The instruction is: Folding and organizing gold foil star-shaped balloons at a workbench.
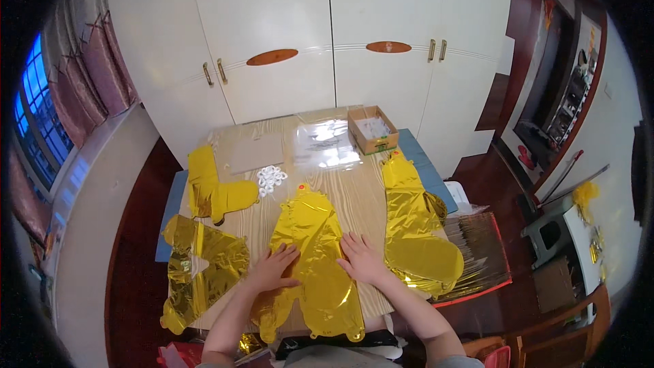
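Observation:
A flat gold foil balloon (pixel 315 232) lies in the middle of the wooden table (pixel 357 191), running from the table's middle to its near edge. My left hand (pixel 274 267) presses flat on the balloon's left side, fingers spread. My right hand (pixel 363 259) lies flat on its right edge, partly on the wood. Neither hand grips anything. Another gold foil balloon (pixel 415 232) lies to the right, and two more gold foil pieces, one crumpled (pixel 203 269) and one flat (pixel 211 191), lie to the left.
A small open cardboard box (pixel 372 129) stands at the far right of the table. Clear plastic bags (pixel 325 143), a flat cardboard sheet (pixel 255 153) and a pile of small white rings (pixel 272 178) lie at the back. White wardrobe doors (pixel 306 34) stand behind. A red-edged packet stack (pixel 480 252) overhangs the right.

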